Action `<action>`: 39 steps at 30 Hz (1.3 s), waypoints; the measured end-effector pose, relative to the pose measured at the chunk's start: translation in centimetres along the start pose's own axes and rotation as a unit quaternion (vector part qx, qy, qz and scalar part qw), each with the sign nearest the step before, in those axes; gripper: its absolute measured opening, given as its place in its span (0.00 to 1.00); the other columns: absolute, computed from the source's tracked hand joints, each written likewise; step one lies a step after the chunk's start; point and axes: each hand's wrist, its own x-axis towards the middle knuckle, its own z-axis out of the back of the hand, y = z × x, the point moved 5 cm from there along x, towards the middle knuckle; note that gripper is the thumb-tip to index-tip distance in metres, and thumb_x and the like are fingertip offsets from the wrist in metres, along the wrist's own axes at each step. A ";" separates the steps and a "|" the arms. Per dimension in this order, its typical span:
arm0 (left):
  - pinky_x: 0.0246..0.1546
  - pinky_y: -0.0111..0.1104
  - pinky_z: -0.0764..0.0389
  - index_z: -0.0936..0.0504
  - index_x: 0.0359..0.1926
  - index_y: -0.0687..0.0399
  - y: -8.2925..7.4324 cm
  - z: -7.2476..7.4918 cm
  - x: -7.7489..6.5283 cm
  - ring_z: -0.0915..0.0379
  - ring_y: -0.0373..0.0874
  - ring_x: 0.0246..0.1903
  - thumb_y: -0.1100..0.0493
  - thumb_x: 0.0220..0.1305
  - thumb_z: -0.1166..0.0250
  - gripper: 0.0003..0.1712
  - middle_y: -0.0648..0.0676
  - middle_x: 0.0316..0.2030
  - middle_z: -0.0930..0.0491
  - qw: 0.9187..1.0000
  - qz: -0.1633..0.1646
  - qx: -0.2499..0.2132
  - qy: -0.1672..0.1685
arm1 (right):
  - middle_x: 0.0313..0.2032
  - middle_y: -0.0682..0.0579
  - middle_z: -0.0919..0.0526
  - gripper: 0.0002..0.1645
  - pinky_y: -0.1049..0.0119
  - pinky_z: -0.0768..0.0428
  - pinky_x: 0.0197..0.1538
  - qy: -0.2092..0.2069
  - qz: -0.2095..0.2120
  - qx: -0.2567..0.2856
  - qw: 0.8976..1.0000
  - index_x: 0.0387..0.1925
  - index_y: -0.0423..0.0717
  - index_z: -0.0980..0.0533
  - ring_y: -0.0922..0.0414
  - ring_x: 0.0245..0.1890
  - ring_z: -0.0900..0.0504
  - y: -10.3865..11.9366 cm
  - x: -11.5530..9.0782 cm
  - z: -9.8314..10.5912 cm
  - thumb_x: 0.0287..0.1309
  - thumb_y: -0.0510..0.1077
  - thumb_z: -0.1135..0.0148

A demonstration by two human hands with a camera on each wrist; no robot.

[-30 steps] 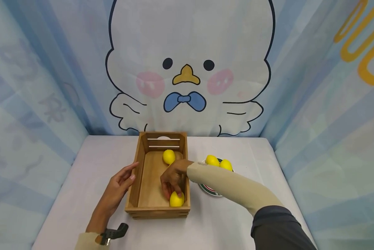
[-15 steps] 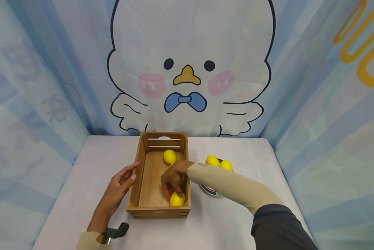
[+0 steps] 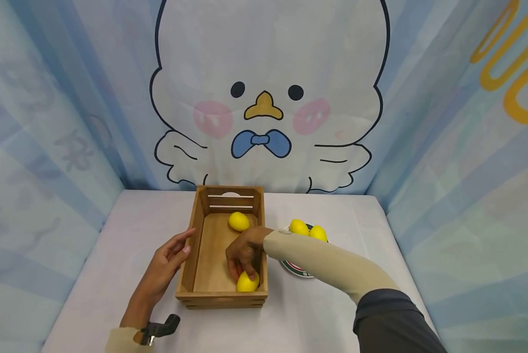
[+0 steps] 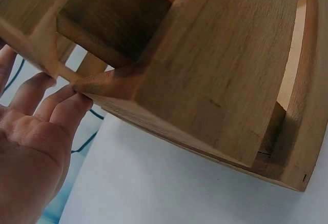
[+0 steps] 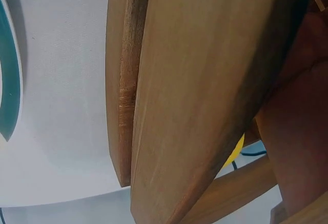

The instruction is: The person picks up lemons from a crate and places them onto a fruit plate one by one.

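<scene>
A slatted wooden crate (image 3: 211,255) stands on the table. My right hand (image 3: 246,250) reaches down inside it, thumb and fingers holding a yellow lemon (image 3: 248,282) in the near right corner. A second lemon (image 3: 239,221) lies farther back on the crate floor. My left hand (image 3: 162,269) touches the crate's left side with its fingers extended; the left wrist view has those fingertips (image 4: 77,106) against the wood. In the right wrist view, the crate wall (image 5: 205,80) hides most of the hand and leaves only a sliver of yellow.
Right of the crate, a plate (image 3: 297,269) with a dark green rim carries lemons (image 3: 299,227), partly covered by my right forearm. The white table (image 3: 356,215) ends at a curtain (image 3: 264,166) printed with a cartoon bird, and curtains hang on both sides.
The far lemon has turned slightly, and the yellow sliver between it and my right hand is no longer visible. The held lemon has tilted a little. Both hands stay nearly in place.
</scene>
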 end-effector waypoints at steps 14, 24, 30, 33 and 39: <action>0.75 0.61 0.39 0.36 0.81 0.42 -0.2 0.0 0.1 0.54 0.59 0.84 0.46 0.82 0.41 0.33 0.53 0.84 0.46 1.000 -0.001 -0.016 -0.001 | 0.35 0.58 0.13 0.23 0.77 0.19 0.43 -0.035 0.057 -0.010 0.998 0.48 0.44 0.11 0.66 0.34 0.21 0.6 -0.2 0.7 0.48 0.30 0.17; 0.76 0.72 0.49 0.37 0.82 0.44 -0.3 0.0 0.0 0.57 0.65 0.84 0.47 0.82 0.42 0.33 0.57 0.85 0.49 1.000 -0.003 -0.023 0.005 | 0.39 0.59 0.12 0.25 0.74 0.16 0.48 -0.083 0.091 0.018 0.992 0.47 0.51 0.10 0.66 0.39 0.19 0.8 -1.0 1.5 0.47 0.30 0.16; 0.77 0.71 0.49 0.36 0.81 0.44 -0.2 0.0 0.0 0.57 0.64 0.85 0.48 0.82 0.41 0.33 0.56 0.85 0.48 1.000 -0.005 -0.023 0.004 | 0.38 0.59 0.12 0.26 0.74 0.16 0.47 -0.096 0.127 0.031 0.987 0.49 0.48 0.11 0.65 0.38 0.19 1.2 -1.7 1.8 0.46 0.29 0.17; 0.77 0.71 0.49 0.36 0.81 0.45 -0.2 -0.1 0.0 0.57 0.63 0.85 0.48 0.82 0.41 0.33 0.56 0.85 0.48 1.000 -0.004 -0.023 0.005 | 0.38 0.59 0.12 0.26 0.74 0.17 0.47 -0.100 0.138 0.039 0.985 0.49 0.46 0.11 0.64 0.39 0.19 1.2 -1.9 2.1 0.46 0.28 0.17; 0.76 0.72 0.50 0.36 0.81 0.46 -0.5 -0.1 -0.2 0.58 0.64 0.85 0.48 0.82 0.41 0.33 0.56 0.85 0.48 1.000 -0.002 -0.022 0.004 | 0.42 0.56 0.10 0.28 0.72 0.17 0.53 -0.108 0.167 0.033 0.979 0.52 0.42 0.12 0.64 0.43 0.18 1.5 -2.7 2.6 0.47 0.29 0.17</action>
